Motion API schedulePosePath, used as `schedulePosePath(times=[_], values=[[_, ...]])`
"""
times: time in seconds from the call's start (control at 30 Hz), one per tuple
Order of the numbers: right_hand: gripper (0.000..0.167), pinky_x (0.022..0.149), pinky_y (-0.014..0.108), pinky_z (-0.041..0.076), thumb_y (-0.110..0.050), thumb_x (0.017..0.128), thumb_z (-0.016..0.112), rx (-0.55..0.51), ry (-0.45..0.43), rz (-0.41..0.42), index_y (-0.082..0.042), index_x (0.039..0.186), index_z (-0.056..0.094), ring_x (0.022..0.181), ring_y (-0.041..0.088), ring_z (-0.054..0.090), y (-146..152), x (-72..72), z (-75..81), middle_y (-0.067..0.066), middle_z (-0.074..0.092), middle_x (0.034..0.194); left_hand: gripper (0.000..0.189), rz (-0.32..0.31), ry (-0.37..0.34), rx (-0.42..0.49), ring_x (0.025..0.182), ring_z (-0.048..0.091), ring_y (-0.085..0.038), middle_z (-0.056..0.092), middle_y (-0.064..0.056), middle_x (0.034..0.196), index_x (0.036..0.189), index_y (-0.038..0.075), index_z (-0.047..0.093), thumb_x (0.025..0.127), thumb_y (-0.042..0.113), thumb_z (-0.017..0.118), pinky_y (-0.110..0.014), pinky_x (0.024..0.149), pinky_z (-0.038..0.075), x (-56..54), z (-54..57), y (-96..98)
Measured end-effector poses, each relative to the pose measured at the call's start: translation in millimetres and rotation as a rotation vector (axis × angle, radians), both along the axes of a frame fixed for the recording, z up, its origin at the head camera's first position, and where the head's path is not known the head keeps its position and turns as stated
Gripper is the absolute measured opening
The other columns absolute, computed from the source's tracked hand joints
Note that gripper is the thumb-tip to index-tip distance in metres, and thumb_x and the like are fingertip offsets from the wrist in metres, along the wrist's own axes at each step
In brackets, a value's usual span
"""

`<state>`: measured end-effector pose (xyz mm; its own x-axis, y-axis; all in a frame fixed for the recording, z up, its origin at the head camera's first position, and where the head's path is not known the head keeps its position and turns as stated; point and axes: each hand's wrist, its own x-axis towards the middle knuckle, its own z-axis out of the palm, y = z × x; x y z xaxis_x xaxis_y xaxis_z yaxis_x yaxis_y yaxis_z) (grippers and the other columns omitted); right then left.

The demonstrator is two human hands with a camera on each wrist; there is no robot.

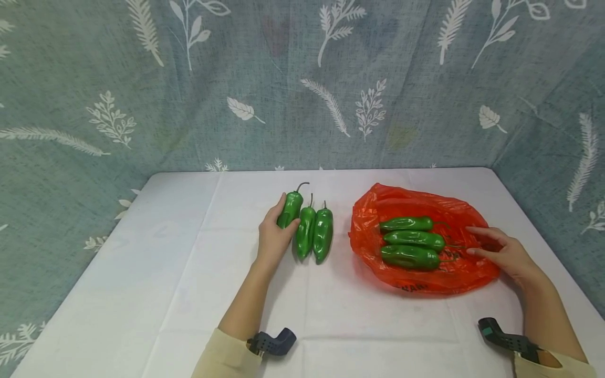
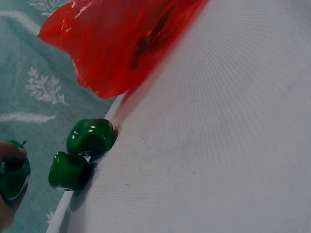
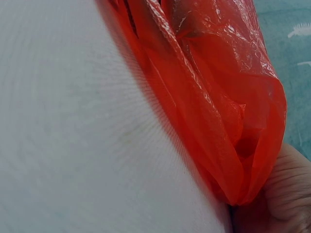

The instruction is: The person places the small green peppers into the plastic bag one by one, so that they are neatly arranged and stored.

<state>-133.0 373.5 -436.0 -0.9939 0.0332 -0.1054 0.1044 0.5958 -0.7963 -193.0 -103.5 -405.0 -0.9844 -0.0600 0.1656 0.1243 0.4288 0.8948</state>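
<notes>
In the head view, my left hand (image 1: 275, 236) grips a green chili pepper (image 1: 290, 206), its stem pointing away from me. Just right of it, two more green peppers (image 1: 305, 233) (image 1: 323, 234) lie side by side on the white cloth. The left wrist view shows the held pepper (image 2: 13, 175) at the left edge, apart from the other two. My right hand (image 1: 512, 257) reaches over the right rim of a red plastic bag (image 1: 366, 220), its fingers loosely extended inside. Three green peppers (image 1: 413, 239) lie stacked in a row in the bag, stems toward that hand.
A white cloth (image 1: 189, 294) covers the table. Patterned grey-green fabric (image 1: 283, 105) hangs behind and along both sides. The bag's crumpled wall (image 3: 223, 97) bulges up beside the right hand. Dark devices (image 1: 274, 342) are strapped at both wrists.
</notes>
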Motion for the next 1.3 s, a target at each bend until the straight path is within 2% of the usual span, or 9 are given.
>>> schedulePosePath(times=[0.17,0.3,0.4,0.6,0.73,0.97,1.07,1.13,1.3], values=[[0.06,0.097,0.067,0.032,-0.034,0.089,0.065,0.006,0.006,-0.004,-0.016,0.142,0.044,0.126,0.044,0.026,0,0.6,0.8,0.015,0.035,0.134,0.067,-0.018,0.015,-0.005,0.127,0.044,-0.025,0.044,-0.008,0.143,0.147,0.024,0.036,0.088,0.018,0.066,-0.043,0.105,0.039,1.9,6.3,2.7],[0.059,0.092,0.033,0.048,-0.034,0.088,0.066,0.011,0.016,-0.004,-0.016,0.14,0.046,0.12,0.038,0.031,-1,2.4,-0.3,0.004,0.04,0.128,0.066,-0.029,0.007,-0.018,0.124,0.047,-0.026,0.047,-0.009,0.14,0.145,0.023,0.039,0.086,0.017,0.068,-0.045,0.102,0.042,3.5,8.7,3.3],[0.059,0.078,0.014,0.046,-0.033,0.088,0.067,0.013,0.008,-0.001,-0.015,0.14,0.046,0.119,0.038,0.032,-3,3.7,-1.6,0.01,0.039,0.131,0.066,-0.044,0.0,-0.027,0.123,0.048,-0.028,0.049,-0.01,0.14,0.144,0.022,0.042,0.084,0.016,0.069,-0.046,0.099,0.044,4.3,11.1,3.5],[0.061,0.092,0.044,0.048,-0.034,0.088,0.066,0.031,-0.003,-0.002,-0.013,0.141,0.045,0.125,0.045,0.029,-3,3.0,-0.2,0.023,0.032,0.138,0.064,-0.063,0.026,-0.007,0.125,0.048,-0.028,0.047,-0.009,0.142,0.142,0.023,0.044,0.084,0.016,0.069,-0.047,0.098,0.044,6.4,21.0,6.3],[0.059,0.079,0.014,0.044,-0.033,0.088,0.066,0.023,0.007,0.003,-0.014,0.14,0.046,0.124,0.043,0.029,-1,1.5,0.9,0.019,0.034,0.135,0.063,-0.084,0.033,0.01,0.124,0.049,-0.028,0.047,-0.009,0.142,0.142,0.023,0.045,0.084,0.015,0.069,-0.047,0.098,0.044,6.1,27.8,10.0],[0.06,0.097,0.055,0.042,-0.033,0.088,0.066,0.014,-0.003,0.001,-0.015,0.142,0.044,0.127,0.045,0.027,-1,1.0,3.1,0.024,0.03,0.139,0.062,-0.136,0.042,0.03,0.119,0.051,-0.027,0.049,-0.008,0.139,0.141,0.023,0.045,0.084,0.012,0.069,-0.045,0.096,0.046,6.4,41.4,18.5],[0.06,0.09,0.027,0.049,-0.033,0.089,0.065,0.007,-0.002,0.003,-0.014,0.141,0.044,0.126,0.046,0.027,-1,1.3,3.0,0.025,0.03,0.138,0.063,-0.161,0.039,0.024,0.116,0.053,-0.027,0.051,-0.008,0.135,0.141,0.023,0.046,0.084,0.011,0.069,-0.043,0.093,0.049,7.1,46.3,22.5],[0.06,0.077,0.01,0.044,-0.033,0.088,0.066,0.004,-0.001,0.003,-0.014,0.141,0.045,0.125,0.046,0.028,-1,1.6,2.8,0.025,0.03,0.138,0.063,-0.172,0.034,0.023,0.113,0.055,-0.026,0.053,-0.008,0.132,0.141,0.023,0.047,0.083,0.01,0.07,-0.042,0.09,0.051,7.4,48.6,25.4],[0.061,0.071,0.004,0.039,-0.033,0.088,0.066,-0.006,-0.003,0.001,-0.013,0.141,0.045,0.125,0.047,0.028,-1,2.3,1.7,0.026,0.031,0.138,0.063,-0.199,0.028,0.021,0.109,0.055,-0.026,0.054,-0.007,0.13,0.14,0.024,0.048,0.083,0.011,0.071,-0.041,0.088,0.052,8.0,55.0,34.2]])
